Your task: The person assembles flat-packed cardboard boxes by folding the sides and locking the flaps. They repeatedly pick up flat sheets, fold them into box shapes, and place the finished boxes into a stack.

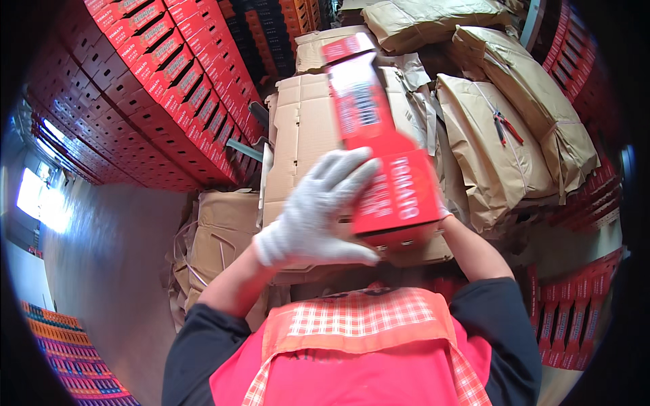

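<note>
A red printed cardboard crate (399,186), partly folded, is tilted up in front of me over a stack of flat brown cardboard sheets (308,111). Its long, narrow far end reaches away and is blurred. My left hand (318,206), in a white knit glove, lies along the crate's left side. The fingers are stretched out with the thumb apart, and the fingertips meet the red cardboard. At the crate's right edge, my right hand (443,211) shows only a sliver of glove and the wrist. Its fingers are hidden behind the crate.
Tall stacks of red crates (176,74) rise at the far left. Brown paper-wrapped bundles (497,155) lie on the right, one bearing red-handled pliers (506,128). Another wrapped bundle (227,223) sits left of the sheets. More red crates (572,321) stand at lower right.
</note>
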`<state>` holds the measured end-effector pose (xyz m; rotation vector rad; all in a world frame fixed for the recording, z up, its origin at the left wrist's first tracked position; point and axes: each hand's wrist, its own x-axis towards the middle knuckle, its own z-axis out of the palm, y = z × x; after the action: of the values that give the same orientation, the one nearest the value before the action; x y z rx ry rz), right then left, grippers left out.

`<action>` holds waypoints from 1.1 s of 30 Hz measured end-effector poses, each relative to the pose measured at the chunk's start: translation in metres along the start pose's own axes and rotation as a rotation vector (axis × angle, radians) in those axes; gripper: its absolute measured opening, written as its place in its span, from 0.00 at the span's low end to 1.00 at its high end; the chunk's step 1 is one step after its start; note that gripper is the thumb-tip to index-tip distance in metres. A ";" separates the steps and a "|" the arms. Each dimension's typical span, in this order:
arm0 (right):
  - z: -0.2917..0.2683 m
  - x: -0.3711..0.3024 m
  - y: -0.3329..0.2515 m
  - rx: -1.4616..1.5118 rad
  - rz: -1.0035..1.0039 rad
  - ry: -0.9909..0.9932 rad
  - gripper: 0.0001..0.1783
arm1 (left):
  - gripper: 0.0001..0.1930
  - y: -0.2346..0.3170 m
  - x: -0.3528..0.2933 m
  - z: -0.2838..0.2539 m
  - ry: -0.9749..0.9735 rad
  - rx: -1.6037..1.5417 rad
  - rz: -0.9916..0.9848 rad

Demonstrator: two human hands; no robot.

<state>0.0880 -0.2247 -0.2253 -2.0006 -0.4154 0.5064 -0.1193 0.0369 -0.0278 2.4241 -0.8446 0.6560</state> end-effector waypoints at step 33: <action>0.047 -0.080 -0.306 -0.227 -0.857 -0.169 0.14 | 0.45 0.014 -0.003 0.098 0.662 -0.199 -0.076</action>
<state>-0.0274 -0.0913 0.0410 -1.7718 -1.3972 0.0792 -0.1040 -0.0282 -0.1008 1.8612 -0.5057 1.1863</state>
